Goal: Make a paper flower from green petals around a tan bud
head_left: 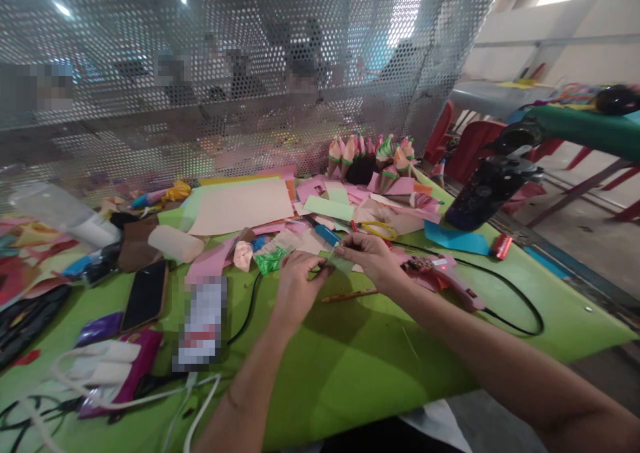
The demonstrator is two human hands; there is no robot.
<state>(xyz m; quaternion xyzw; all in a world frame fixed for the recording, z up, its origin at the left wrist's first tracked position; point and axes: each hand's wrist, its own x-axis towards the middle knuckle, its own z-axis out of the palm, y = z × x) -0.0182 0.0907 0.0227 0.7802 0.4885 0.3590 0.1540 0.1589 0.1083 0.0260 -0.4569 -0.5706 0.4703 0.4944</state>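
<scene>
My left hand (300, 276) and my right hand (369, 254) meet above the green tabletop, fingers closed in a pinch. Between their fingertips is a small, thin, pale see-through piece (332, 260); its kind is too blurred to tell. A wooden pencil (350, 296) lies just below the hands. Right behind the fingers is a blue-handled tool (327, 234), and yellow-handled scissors (379, 230) lie close by. A pink glue gun (453, 281) with a black cord rests to the right of my right wrist. Left of my left hand sits a clear bag with green stuff (271, 260).
Paper sheets (245, 206) spread across the back, near several ice-cream-cone shapes (387, 150). A dark bottle (485, 193) stands at right. Phones (145, 296), a magenta power strip (145, 360) and white cables (200, 400) occupy the left. A perforated metal screen (225, 120) bounds the back.
</scene>
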